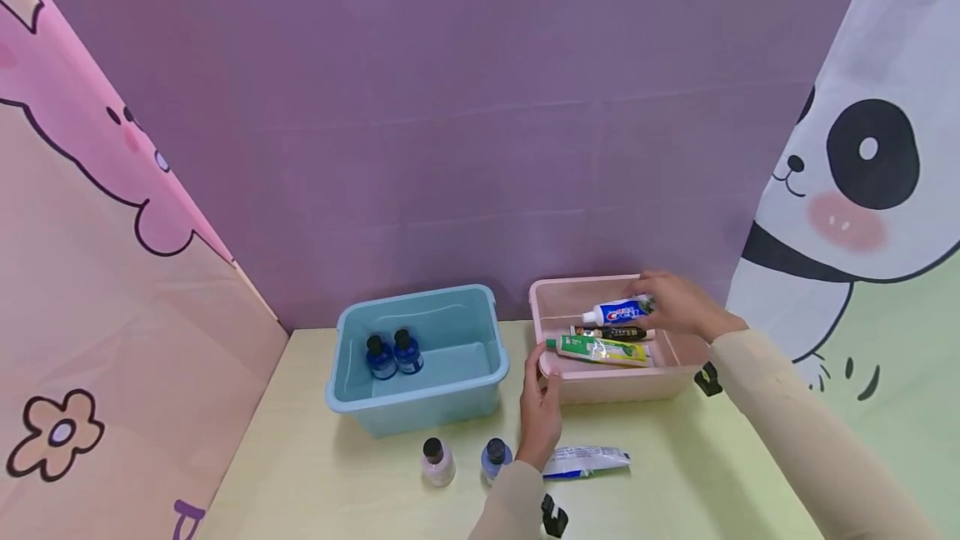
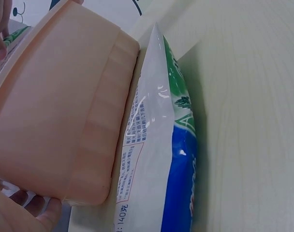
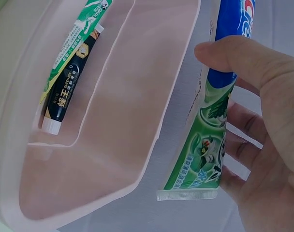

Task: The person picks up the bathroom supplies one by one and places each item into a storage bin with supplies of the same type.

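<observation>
My right hand point(image 1: 678, 302) holds a blue, white and green toothpaste tube point(image 3: 212, 101) over the back right of the pink bin point(image 1: 622, 388), thumb on one side and fingers behind. Inside the bin lie a green and yellow toothpaste tube point(image 1: 600, 350) and a black toothpaste tube point(image 3: 72, 79), side by side. At the bin's front left corner, my left hand point(image 1: 538, 419) grips the wall between thumb and fingers. Another toothpaste tube point(image 2: 156, 135), white, blue and green, rests on the table in front of the bin, partly behind my left wrist in the head view.
Left of the pink bin stands a light blue bin point(image 1: 420, 411) with two dark blue bottles point(image 1: 394, 354) inside. A pale pink bottle point(image 1: 438, 467) and a blue bottle point(image 1: 495, 458), both black-capped, stand on the table point(image 1: 315, 473) in front. A purple cloth point(image 1: 450, 123) hangs behind.
</observation>
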The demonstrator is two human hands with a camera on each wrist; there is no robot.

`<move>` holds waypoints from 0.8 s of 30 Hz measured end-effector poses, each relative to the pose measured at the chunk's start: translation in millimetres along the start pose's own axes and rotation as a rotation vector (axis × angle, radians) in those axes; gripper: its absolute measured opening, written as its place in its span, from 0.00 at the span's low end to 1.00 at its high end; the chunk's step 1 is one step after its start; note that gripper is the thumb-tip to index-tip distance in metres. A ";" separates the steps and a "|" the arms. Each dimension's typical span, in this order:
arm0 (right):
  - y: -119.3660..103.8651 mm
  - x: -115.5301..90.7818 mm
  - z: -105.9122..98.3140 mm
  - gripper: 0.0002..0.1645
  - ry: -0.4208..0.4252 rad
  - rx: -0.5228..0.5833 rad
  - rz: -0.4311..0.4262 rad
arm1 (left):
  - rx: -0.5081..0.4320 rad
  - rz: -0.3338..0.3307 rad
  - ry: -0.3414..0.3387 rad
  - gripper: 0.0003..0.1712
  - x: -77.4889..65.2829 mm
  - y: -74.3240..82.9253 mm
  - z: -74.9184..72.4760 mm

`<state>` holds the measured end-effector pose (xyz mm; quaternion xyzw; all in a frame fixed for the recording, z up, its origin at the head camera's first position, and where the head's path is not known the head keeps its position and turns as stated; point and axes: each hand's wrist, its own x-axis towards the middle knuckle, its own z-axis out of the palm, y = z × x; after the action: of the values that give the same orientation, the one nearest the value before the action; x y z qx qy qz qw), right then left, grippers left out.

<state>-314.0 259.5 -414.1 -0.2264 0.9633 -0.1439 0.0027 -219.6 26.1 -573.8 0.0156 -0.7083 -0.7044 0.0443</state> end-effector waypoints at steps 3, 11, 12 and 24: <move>0.8 1.8 1.1 0.25 0.000 -0.001 0.001 | -0.005 0.007 -0.001 0.29 0.1 0.4 0.0; 2.9 8.2 3.7 0.25 0.000 -0.001 -0.017 | -0.016 0.011 0.002 0.30 -0.1 0.4 0.1; 3.3 9.2 3.9 0.25 -0.003 -0.001 -0.014 | -0.015 0.016 0.003 0.30 -0.2 0.4 0.2; 5.7 20.9 7.4 0.26 -0.034 -0.005 0.006 | -0.003 0.012 0.001 0.29 -0.9 -0.4 0.4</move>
<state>-334.7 253.1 -421.6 -0.2257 0.9643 -0.1375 0.0190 -218.8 26.6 -574.2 0.0118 -0.7072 -0.7052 0.0490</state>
